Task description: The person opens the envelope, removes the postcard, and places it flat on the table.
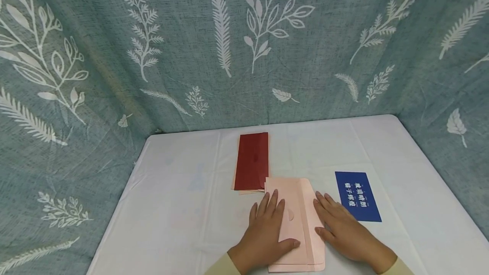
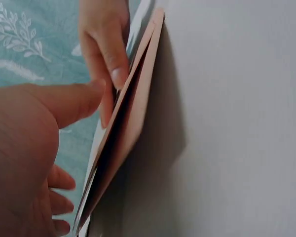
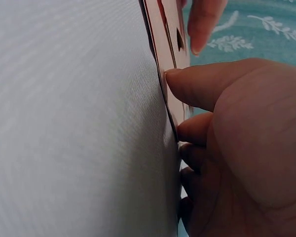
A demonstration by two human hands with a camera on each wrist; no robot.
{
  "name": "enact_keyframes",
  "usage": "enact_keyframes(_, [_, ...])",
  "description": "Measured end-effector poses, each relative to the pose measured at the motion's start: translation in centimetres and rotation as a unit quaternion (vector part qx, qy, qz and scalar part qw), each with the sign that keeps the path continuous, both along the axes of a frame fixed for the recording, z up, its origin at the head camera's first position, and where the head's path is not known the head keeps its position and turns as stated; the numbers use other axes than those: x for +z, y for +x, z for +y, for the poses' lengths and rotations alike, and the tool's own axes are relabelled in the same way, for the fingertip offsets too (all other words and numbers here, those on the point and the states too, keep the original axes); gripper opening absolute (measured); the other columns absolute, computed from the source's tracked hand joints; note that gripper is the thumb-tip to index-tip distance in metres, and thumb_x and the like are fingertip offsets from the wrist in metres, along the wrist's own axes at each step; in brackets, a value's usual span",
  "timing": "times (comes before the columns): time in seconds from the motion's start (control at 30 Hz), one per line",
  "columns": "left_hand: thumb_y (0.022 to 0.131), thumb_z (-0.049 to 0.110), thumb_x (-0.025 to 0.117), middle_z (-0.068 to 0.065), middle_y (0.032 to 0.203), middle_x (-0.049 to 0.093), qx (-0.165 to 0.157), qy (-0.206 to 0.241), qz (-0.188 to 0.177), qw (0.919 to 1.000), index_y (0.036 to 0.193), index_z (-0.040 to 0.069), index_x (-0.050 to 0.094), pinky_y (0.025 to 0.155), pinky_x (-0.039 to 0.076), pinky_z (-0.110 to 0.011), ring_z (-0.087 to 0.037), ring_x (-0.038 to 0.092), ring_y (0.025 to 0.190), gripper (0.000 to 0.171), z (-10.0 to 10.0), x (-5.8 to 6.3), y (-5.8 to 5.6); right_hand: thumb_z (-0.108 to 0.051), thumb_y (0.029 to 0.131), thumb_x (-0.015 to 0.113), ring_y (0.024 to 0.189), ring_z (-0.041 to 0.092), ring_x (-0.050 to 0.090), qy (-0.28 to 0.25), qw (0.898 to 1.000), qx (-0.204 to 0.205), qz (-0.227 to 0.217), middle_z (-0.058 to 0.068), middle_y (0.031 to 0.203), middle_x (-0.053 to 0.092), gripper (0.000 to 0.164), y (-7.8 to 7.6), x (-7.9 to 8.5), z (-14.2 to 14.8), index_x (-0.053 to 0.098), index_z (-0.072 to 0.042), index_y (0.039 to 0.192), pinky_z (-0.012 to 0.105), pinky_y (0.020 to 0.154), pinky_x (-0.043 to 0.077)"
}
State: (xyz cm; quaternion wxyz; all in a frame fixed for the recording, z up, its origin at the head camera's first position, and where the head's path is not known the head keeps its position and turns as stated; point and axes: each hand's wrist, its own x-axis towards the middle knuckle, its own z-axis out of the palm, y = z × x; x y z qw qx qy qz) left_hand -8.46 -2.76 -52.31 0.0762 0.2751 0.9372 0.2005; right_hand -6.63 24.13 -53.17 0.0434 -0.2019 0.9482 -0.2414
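Observation:
A pale pink envelope lies at the front of the white table, its flap unfolded to the right and a small semicircular notch near its middle. My left hand rests on its left part, fingers fairly straight and thumb spread. Along the flap's right edge, the fingertips of my right hand touch the paper. In the left wrist view the pink paper shows edge-on, with a dark gap between its layers. The right wrist view has my right thumb against the envelope's edge.
Dark red envelopes with pink ones under them lie behind the pink envelope, slightly left. A blue card with white characters lies to the right, beyond my right hand. A green curtain with white leaf prints hangs around the white table.

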Motion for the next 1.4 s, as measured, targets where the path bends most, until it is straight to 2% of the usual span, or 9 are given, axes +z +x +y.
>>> enact_keyframes(0.33, [0.095, 0.065, 0.076, -0.026, 0.177, 0.015, 0.015, 0.013, -0.031, 0.9993, 0.166, -0.006, 0.035, 0.123, 0.019, -0.069, -0.042, 0.011, 0.164, 0.108, 1.8, -0.6, 0.8, -0.032, 0.108, 0.070, 0.160, 0.040, 0.027, 0.002, 1.000, 0.008, 0.015, 0.015, 0.174, 0.033, 0.067, -0.1, -0.4, 0.2, 0.048, 0.001, 0.162, 0.064, 0.122, 0.027])
enact_keyframes(0.6, [0.094, 0.069, 0.074, -0.027, 0.178, 0.006, 0.069, 0.042, -0.060, 0.9950, 0.166, -0.009, 0.030, 0.123, 0.014, -0.071, -0.044, 0.004, 0.164, 0.115, 3.4, -1.4, 1.8, -0.035, 0.108, 0.069, 0.160, 0.039, 0.026, 0.001, 1.000, 0.007, 0.009, 0.014, 0.175, 0.032, 0.068, -0.1, -0.5, 0.2, 0.048, -0.001, 0.163, 0.065, 0.121, 0.027])
enact_keyframes(0.83, [0.096, 0.066, 0.073, -0.028, 0.178, 0.007, 0.092, 0.009, -0.026, 0.9954, 0.167, -0.009, 0.028, 0.121, 0.017, -0.073, -0.045, 0.006, 0.163, 0.113, 4.4, -2.3, 2.3, -0.034, 0.108, 0.070, 0.160, 0.040, 0.026, -0.003, 1.000, 0.007, 0.013, 0.014, 0.174, 0.032, 0.068, -0.1, -0.6, 0.3, 0.048, -0.001, 0.163, 0.065, 0.122, 0.027])
enact_keyframes(1.0, [0.099, 0.057, 0.074, -0.031, 0.176, 0.008, 0.087, 0.024, 0.001, 0.9959, 0.165, -0.010, 0.030, 0.119, 0.018, -0.075, -0.047, 0.008, 0.162, 0.103, 4.5, -2.5, 2.3, -0.033, 0.107, 0.070, 0.160, 0.040, 0.026, -0.006, 1.000, 0.006, 0.014, 0.014, 0.174, 0.032, 0.068, -0.1, -0.6, 0.3, 0.048, -0.001, 0.163, 0.062, 0.123, 0.026])
enact_keyframes(1.17, [0.100, 0.050, 0.074, -0.033, 0.175, 0.010, 0.084, 0.036, 0.017, 0.9956, 0.164, -0.009, 0.033, 0.117, 0.019, -0.076, -0.049, 0.010, 0.162, 0.097, 4.5, -2.5, 2.3, -0.032, 0.107, 0.071, 0.160, 0.039, 0.025, -0.008, 1.000, 0.001, 0.004, 0.014, 0.174, 0.033, 0.068, -0.1, -0.5, 0.3, 0.048, -0.001, 0.163, 0.064, 0.123, 0.025])
enact_keyframes(1.4, [0.101, 0.061, 0.069, -0.031, 0.176, 0.009, 0.088, -0.003, 0.033, 0.9956, 0.165, -0.008, 0.033, 0.118, 0.019, -0.075, -0.047, 0.011, 0.162, 0.101, 4.8, -3.1, 2.5, -0.032, 0.107, 0.071, 0.160, 0.040, 0.025, -0.012, 1.000, 0.000, -0.001, 0.014, 0.174, 0.033, 0.068, -0.1, -0.5, 0.3, 0.048, -0.001, 0.163, 0.065, 0.122, 0.024])
